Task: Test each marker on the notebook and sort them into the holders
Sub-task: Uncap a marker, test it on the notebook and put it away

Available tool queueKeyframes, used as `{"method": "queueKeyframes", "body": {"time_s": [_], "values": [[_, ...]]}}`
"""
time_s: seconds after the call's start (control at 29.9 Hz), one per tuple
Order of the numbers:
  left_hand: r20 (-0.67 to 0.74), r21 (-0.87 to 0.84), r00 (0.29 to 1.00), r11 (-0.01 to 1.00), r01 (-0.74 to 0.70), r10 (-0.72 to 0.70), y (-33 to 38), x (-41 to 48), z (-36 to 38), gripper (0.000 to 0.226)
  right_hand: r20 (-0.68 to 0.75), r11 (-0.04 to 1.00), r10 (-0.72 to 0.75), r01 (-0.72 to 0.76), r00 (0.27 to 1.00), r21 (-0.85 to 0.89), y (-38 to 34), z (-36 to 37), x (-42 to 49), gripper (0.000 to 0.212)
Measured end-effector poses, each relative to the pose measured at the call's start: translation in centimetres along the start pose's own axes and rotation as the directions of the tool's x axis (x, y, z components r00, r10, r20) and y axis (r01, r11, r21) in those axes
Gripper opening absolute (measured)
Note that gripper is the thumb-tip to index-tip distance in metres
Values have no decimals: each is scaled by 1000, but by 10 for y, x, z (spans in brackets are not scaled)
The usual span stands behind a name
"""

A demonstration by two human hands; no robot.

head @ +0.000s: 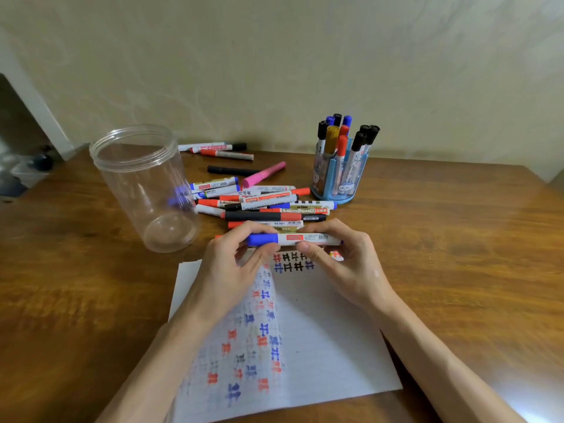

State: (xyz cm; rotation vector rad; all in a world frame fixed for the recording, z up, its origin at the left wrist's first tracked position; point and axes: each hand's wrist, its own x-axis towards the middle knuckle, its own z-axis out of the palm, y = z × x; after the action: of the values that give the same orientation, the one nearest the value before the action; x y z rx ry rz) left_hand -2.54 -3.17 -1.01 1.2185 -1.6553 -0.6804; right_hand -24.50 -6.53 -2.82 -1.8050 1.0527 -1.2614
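Notebook page (329, 346) lower centre on wooden surface (457, 239), blue, red and black hash marks down its left half and along the top edge. Just above the page's top edge both hands hold one blue-capped marker (293, 239), lying horizontal at frame centre. Left hand (225, 267) grip: fingers and thumb curled tight round the blue cap. Right hand (345, 257) grip: thumb and fingers pinching the white barrel. Cap on the marker. Just behind the hands, a loose pile of markers (262, 206), mostly red and blue caps. Left of the pile, a clear jar (143, 184), upright. Right of the pile, a blue holder (338, 181) with markers standing in it. Farther back, a pink marker (264, 174) and a black marker (232, 170).
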Motion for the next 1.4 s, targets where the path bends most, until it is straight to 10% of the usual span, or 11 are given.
{"method": "queueKeyframes", "body": {"time_s": [0.37,0.77,1.27,1.4], "values": [[-236,-309,972,948,-73,-3,31,14,-16,24,164,987,-58,81,985,-140,3,-1,-6,62],[-574,243,668,878,-413,474,86,55,-147,35,150,977,-63,92,987,-194,-5,9,-3,66],[-488,509,806,859,-50,336,20,49,-140,20,196,953,-70,123,978,-277,-3,16,0,55],[-554,599,665,795,-99,501,22,35,-121,21,186,949,-56,111,981,-296,-6,17,1,51]]}}
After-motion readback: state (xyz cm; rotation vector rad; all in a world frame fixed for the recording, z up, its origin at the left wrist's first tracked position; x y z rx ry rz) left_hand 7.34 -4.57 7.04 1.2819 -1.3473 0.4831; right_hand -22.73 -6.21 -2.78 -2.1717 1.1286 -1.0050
